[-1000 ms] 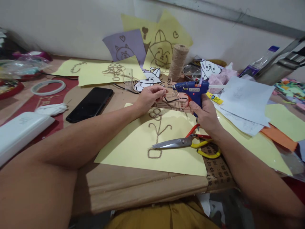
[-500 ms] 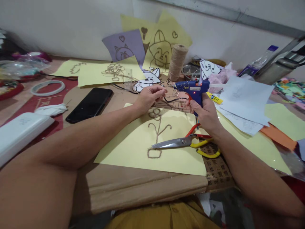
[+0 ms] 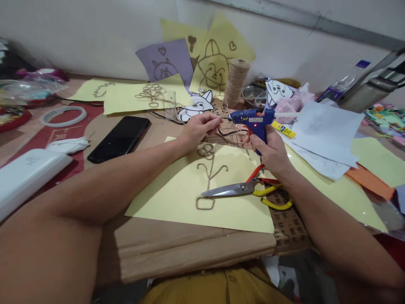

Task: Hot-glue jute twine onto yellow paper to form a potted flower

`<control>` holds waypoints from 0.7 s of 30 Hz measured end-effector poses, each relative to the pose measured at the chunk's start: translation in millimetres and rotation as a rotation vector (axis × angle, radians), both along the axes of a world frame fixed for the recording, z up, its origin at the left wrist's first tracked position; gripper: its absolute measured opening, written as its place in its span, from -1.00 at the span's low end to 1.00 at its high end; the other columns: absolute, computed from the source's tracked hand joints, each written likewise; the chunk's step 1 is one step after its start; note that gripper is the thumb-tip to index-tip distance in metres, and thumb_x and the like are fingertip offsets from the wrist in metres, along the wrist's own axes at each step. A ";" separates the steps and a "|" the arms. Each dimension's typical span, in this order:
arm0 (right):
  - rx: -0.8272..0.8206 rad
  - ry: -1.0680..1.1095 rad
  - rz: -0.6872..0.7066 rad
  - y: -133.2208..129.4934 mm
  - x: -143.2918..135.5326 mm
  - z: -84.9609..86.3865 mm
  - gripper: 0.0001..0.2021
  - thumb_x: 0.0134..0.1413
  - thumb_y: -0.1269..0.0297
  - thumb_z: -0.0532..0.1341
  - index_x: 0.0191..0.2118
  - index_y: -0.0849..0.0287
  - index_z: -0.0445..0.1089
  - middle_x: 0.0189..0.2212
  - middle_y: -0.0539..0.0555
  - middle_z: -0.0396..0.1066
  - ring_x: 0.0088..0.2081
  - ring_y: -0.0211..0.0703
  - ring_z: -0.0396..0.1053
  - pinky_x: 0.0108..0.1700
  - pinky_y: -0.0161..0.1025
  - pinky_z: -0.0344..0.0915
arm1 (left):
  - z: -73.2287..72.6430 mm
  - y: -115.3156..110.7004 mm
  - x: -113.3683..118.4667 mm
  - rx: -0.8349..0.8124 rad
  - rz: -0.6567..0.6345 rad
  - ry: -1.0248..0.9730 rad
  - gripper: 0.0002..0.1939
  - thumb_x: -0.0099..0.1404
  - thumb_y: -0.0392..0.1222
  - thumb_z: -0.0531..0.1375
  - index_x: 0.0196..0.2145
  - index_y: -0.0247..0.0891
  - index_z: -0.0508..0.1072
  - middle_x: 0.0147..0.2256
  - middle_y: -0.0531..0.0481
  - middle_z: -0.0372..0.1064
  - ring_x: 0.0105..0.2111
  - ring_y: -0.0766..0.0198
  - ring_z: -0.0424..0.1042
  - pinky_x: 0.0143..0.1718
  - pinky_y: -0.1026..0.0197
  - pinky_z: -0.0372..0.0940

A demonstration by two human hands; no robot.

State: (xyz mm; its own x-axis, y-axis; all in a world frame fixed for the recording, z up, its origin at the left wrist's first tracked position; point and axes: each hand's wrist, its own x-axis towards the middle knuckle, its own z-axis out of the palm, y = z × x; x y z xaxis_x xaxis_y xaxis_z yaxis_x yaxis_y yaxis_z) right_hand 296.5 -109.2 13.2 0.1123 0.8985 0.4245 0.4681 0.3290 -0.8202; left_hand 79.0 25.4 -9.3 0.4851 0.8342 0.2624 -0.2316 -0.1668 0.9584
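My right hand is wrapped around the handle of a blue glue gun, its red light on and a clear glue stick at its back. The gun's nozzle points left, just short of my left hand. Thumb and fingers of my left hand are pinched on a thin strand that looks like twine, mostly hidden. Below both hands lies a pale yellow sheet with a flower in a pot made of brown twine. Scissors with red and yellow handles rest on the sheet, blades partly over the stem and pot.
A twine spool stands at the back. Left are a black phone, a tape roll and a white case. Loose twine lies on another yellow sheet. White papers and a bottle are on the right.
My right hand has moved the glue gun slightly left, bringing its nozzle closer to my left fingers. My left hand and the scissors stay in place.
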 end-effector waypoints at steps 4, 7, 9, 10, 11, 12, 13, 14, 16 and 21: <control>0.005 0.023 -0.003 0.4 0.2 0.7 -0.80 0.32 0.08 0.27 -0.08 0.03 0.37 -0.25 0.03 0.53 -0.20 -0.03 0.47 -0.07 0.00 0.39 | -1.8 0.6 0.1 0.006 -0.005 -0.006 -0.71 0.20 0.00 0.46 -0.31 -0.30 0.61 -0.42 0.01 0.42 -0.52 0.44 0.22 -0.57 0.38 0.04; 0.004 0.043 0.019 -0.3 0.0 1.6 -0.81 0.33 0.07 0.26 -0.09 0.03 0.36 -0.26 0.02 0.53 -0.22 -0.05 0.48 -0.10 -0.02 0.39 | -2.1 0.9 0.0 0.008 -0.010 -0.003 -0.72 0.20 -0.02 0.46 -0.32 -0.29 0.60 -0.43 0.02 0.41 -0.53 0.44 0.22 -0.59 0.38 0.01; 0.001 0.032 0.018 -1.0 -0.4 2.0 -0.79 0.32 0.05 0.27 -0.09 0.03 0.37 -0.25 0.03 0.54 -0.21 -0.04 0.48 -0.09 -0.01 0.40 | -2.1 1.2 0.1 0.011 -0.002 -0.001 -0.72 0.20 -0.02 0.46 -0.31 -0.30 0.61 -0.41 0.01 0.42 -0.52 0.44 0.23 -0.58 0.38 0.03; 0.000 0.022 0.014 -1.3 -0.6 2.0 -0.78 0.32 0.03 0.27 -0.08 0.03 0.38 -0.24 0.04 0.55 -0.20 -0.02 0.49 -0.08 0.00 0.40 | -2.0 1.3 0.1 0.016 0.005 0.004 -0.72 0.20 -0.02 0.46 -0.30 -0.30 0.61 -0.41 0.00 0.42 -0.51 0.44 0.23 -0.57 0.38 0.04; -0.001 0.009 0.009 -1.5 -0.6 1.9 -0.77 0.32 0.02 0.27 -0.08 0.03 0.38 -0.23 0.05 0.55 -0.18 0.00 0.49 -0.07 0.02 0.40 | -1.9 1.2 0.1 0.024 0.012 0.009 -0.73 0.21 -0.03 0.46 -0.30 -0.30 0.61 -0.40 0.00 0.42 -0.51 0.44 0.23 -0.57 0.38 0.03; -0.002 -0.001 0.002 -1.5 -0.4 1.9 -0.76 0.32 0.02 0.28 -0.07 0.03 0.39 -0.23 0.05 0.56 -0.17 0.01 0.49 -0.05 0.03 0.40 | -1.6 1.0 0.1 0.034 0.019 0.014 -0.74 0.22 -0.04 0.45 -0.30 -0.30 0.61 -0.41 0.00 0.42 -0.51 0.44 0.22 -0.58 0.38 0.03; -0.004 -0.010 -0.005 -1.5 -0.1 1.8 -0.76 0.32 0.02 0.28 -0.07 0.04 0.39 -0.23 0.06 0.56 -0.16 0.02 0.49 -0.05 0.04 0.40 | -1.2 0.6 0.0 0.046 0.023 0.019 -0.75 0.23 -0.05 0.44 -0.31 -0.29 0.60 -0.41 0.01 0.42 -0.52 0.44 0.22 -0.59 0.38 0.02; -0.005 -0.016 -0.012 -1.3 0.3 1.7 -0.76 0.32 0.03 0.28 -0.07 0.04 0.39 -0.24 0.06 0.56 -0.17 0.02 0.49 -0.05 0.04 0.40 | -0.8 0.0 -0.2 0.057 0.025 0.024 -0.77 0.24 -0.06 0.43 -0.32 -0.29 0.59 -0.42 0.01 0.41 -0.52 0.45 0.21 -0.59 0.38 0.01; -0.008 -0.011 -0.020 -0.8 1.2 1.7 -0.78 0.32 0.04 0.27 -0.08 0.05 0.39 -0.25 0.05 0.56 -0.21 -0.01 0.49 -0.08 0.03 0.40 | 0.4 -1.4 -0.5 0.068 0.028 0.033 -0.80 0.25 -0.09 0.41 -0.33 -0.28 0.57 -0.43 0.03 0.39 -0.54 0.45 0.19 -0.60 0.38 0.00; 0.006 0.041 0.010 -0.8 1.1 2.6 -0.79 0.33 0.05 0.27 -0.07 0.02 0.37 -0.25 0.01 0.54 -0.22 -0.05 0.48 -0.09 0.00 0.41 | 2.1 -3.6 -0.7 0.057 0.039 0.053 -0.82 0.24 -0.11 0.39 -0.32 -0.28 0.57 -0.43 0.03 0.39 -0.53 0.44 0.19 -0.61 0.38 -0.01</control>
